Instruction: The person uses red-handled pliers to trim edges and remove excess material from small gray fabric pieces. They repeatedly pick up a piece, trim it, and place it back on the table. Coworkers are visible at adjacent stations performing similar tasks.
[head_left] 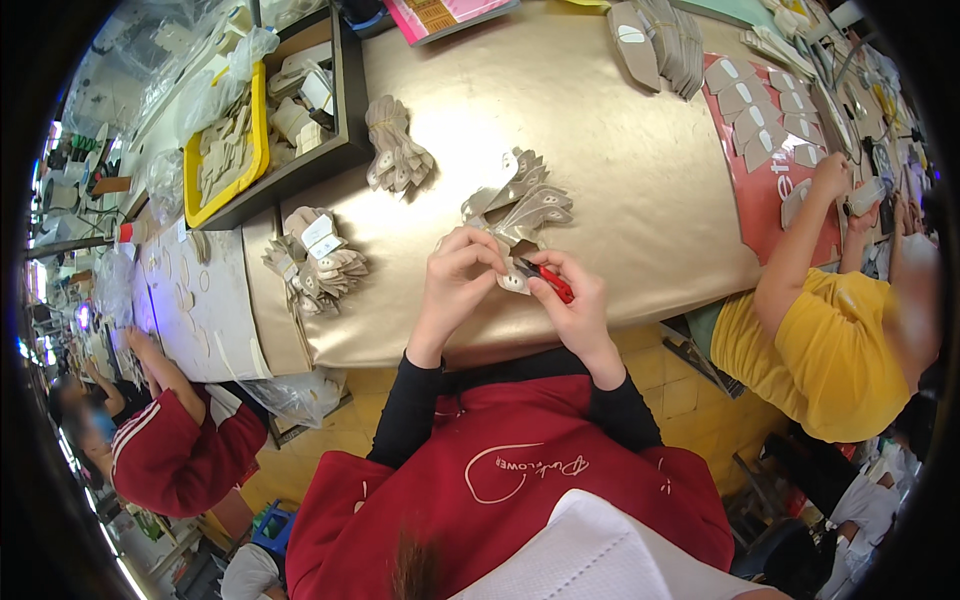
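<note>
My left hand (458,280) pinches a small beige cut piece (512,282) just above the near edge of the gold-covered table (620,170). My right hand (572,300) grips red thread snips (545,280), with the blades at that piece. Right behind my hands lies a fanned stack of the same beige pieces (520,205). Two tied bundles of pieces lie to the left, one at the table's left end (318,262) and one farther back (396,150).
A dark tray with a yellow bin (230,150) of pieces stands at the back left. More stacked pieces (660,40) and a red sheet (775,160) with pieces lie at the back right. A person in yellow (830,340) works on my right, another in red (170,440) on my left.
</note>
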